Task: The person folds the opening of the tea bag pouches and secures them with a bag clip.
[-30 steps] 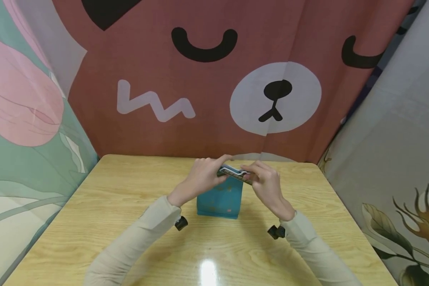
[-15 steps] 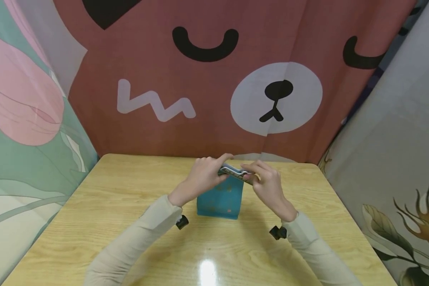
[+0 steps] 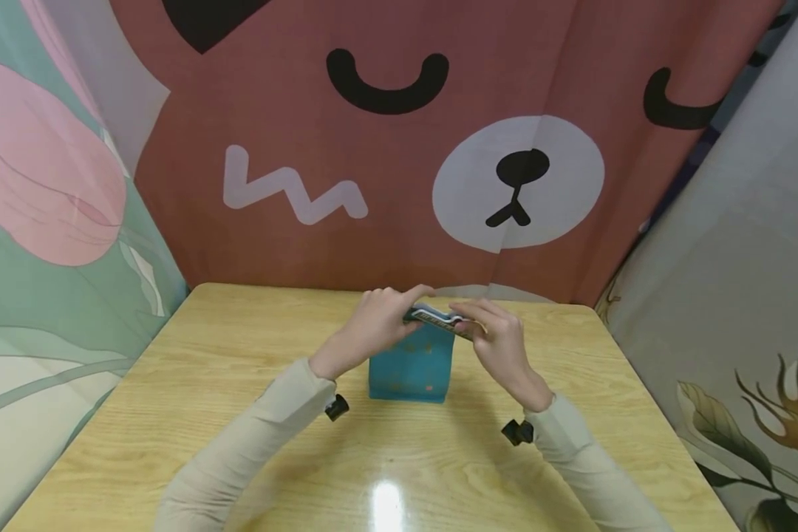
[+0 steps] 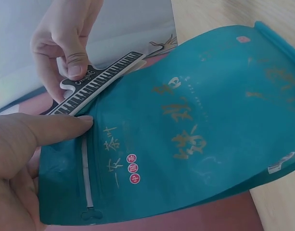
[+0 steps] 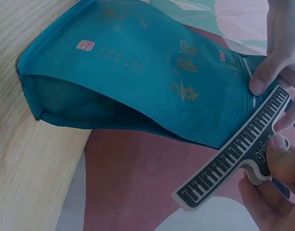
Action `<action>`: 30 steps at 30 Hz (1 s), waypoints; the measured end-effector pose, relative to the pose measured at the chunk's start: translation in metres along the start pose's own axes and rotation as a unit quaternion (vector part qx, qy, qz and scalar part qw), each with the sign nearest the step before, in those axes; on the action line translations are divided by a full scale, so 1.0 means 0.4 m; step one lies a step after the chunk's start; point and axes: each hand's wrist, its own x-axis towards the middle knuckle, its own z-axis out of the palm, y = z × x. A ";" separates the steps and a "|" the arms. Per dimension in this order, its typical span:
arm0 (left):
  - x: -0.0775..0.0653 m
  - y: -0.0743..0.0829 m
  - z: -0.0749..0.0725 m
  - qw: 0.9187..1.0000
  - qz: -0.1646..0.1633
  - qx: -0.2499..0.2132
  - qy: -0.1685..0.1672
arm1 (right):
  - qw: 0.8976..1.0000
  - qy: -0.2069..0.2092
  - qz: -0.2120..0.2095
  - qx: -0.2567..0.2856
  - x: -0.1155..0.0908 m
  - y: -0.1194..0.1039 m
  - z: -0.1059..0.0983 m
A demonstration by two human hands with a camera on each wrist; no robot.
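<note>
A teal tea pouch [image 3: 408, 373] with gold lettering stands upright on the table. Its pale zip strip [image 4: 86, 168] runs across near the top in the left wrist view. My left hand [image 3: 379, 325] pinches the pouch's top edge, thumb lying by the strip. A spring clip [image 5: 234, 149] with a piano-key print sits at the top of the pouch, its long bar slanting across one corner. Thumb and fingers of my right hand [image 3: 502, 343] squeeze the clip's handle. In the left wrist view the clip [image 4: 104, 77] overlaps the pouch edge, just beyond my left thumb.
The pouch stands toward the far side of a light wood table [image 3: 239, 414]. Behind the table hangs a reddish-brown curtain [image 3: 292, 251] with a bear's face. Patterned cloths hang on both sides. A small black device [image 3: 335, 407] is on each wrist.
The head view has shifted slightly. Both hands keep nearly the same position, left on the pouch and right on the clip.
</note>
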 end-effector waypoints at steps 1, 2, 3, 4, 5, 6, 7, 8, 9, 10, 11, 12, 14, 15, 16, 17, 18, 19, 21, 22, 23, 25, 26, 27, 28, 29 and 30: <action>-0.001 0.000 0.000 1.000 -0.001 0.005 -0.001 | 1.000 0.000 0.001 0.002 -0.002 0.001 0.000; -0.002 -0.001 0.000 1.000 -0.002 0.010 -0.001 | 1.000 -0.001 0.001 0.003 -0.004 0.003 0.000; -0.003 -0.001 0.000 1.000 -0.004 0.013 0.000 | 1.000 -0.003 0.001 0.003 -0.006 0.004 0.000; -0.004 -0.002 0.000 1.000 -0.004 0.016 0.002 | 1.000 -0.003 0.000 0.003 -0.007 0.006 -0.001; -0.005 -0.003 -0.001 1.000 -0.004 0.019 0.004 | 1.000 -0.004 0.000 0.004 -0.008 0.008 -0.001; -0.007 -0.004 -0.001 1.000 -0.005 0.018 0.006 | 1.000 -0.005 0.000 0.004 -0.009 0.010 -0.002; -0.009 -0.005 -0.003 1.000 -0.006 0.018 0.009 | 1.000 -0.006 0.001 0.005 -0.010 0.012 -0.003; -0.010 -0.005 -0.004 1.000 -0.006 0.017 0.011 | 1.000 -0.007 0.001 0.005 -0.010 0.013 -0.004; -0.012 -0.006 -0.005 1.000 -0.006 0.016 0.012 | 1.000 -0.008 0.001 0.006 -0.010 0.014 -0.005; -0.013 -0.006 -0.007 1.000 -0.005 0.016 0.013 | 1.000 -0.008 0.000 0.006 -0.010 0.015 -0.006; -0.014 -0.006 -0.008 1.000 -0.005 0.015 0.013 | 1.000 -0.008 0.001 0.008 -0.010 0.015 -0.007; -0.015 -0.007 -0.010 1.000 -0.004 0.012 0.013 | 1.000 -0.008 0.000 0.008 -0.010 0.016 -0.008; -0.017 -0.008 -0.011 1.000 -0.005 0.012 0.011 | 1.000 -0.010 -0.001 0.009 -0.010 0.017 -0.008; -0.018 -0.008 -0.012 1.000 -0.006 0.012 0.009 | 1.000 -0.011 -0.003 0.010 -0.009 0.017 -0.008; -0.020 -0.009 -0.013 1.000 -0.010 0.012 0.007 | 1.000 -0.012 -0.003 0.012 -0.009 0.017 -0.008; -0.022 -0.010 -0.014 1.000 -0.014 0.012 0.005 | 1.000 -0.015 -0.002 0.014 -0.009 0.017 -0.008; -0.024 -0.012 -0.014 1.000 -0.019 0.012 0.003 | 1.000 -0.017 -0.003 0.016 -0.009 0.017 -0.008; -0.026 -0.013 -0.014 1.000 -0.024 0.011 0.003 | 1.000 -0.019 -0.003 0.018 -0.009 0.016 -0.008; -0.031 -0.017 -0.015 0.999 -0.031 0.006 0.003 | 0.999 -0.024 -0.003 0.021 -0.008 0.014 -0.009; -0.033 -0.018 -0.015 0.999 -0.034 0.004 0.004 | 0.999 -0.026 -0.002 0.022 -0.009 0.013 -0.010; -0.035 -0.021 -0.015 0.999 -0.035 0.001 0.006 | 0.999 -0.028 -0.002 0.022 -0.009 0.013 -0.010; -0.041 -0.025 -0.015 0.999 -0.036 -0.008 0.011 | 0.999 -0.031 -0.002 0.021 -0.009 0.013 -0.010; -0.044 -0.028 -0.015 0.999 -0.036 -0.011 0.013 | 0.999 -0.031 -0.003 0.020 -0.009 0.013 -0.010; -0.048 -0.030 -0.014 0.999 -0.035 -0.013 0.015 | 0.999 -0.031 -0.004 0.020 -0.009 0.014 -0.010; -0.051 -0.032 -0.014 0.999 -0.034 -0.017 0.019 | 0.999 -0.031 -0.004 0.021 -0.010 0.014 -0.010; -0.056 -0.035 -0.013 0.999 -0.034 -0.021 0.021 | 0.999 -0.031 -0.004 0.023 -0.011 0.015 -0.010; -0.060 -0.037 -0.013 0.999 -0.034 -0.024 0.024 | 0.999 -0.031 -0.004 0.025 -0.011 0.015 -0.010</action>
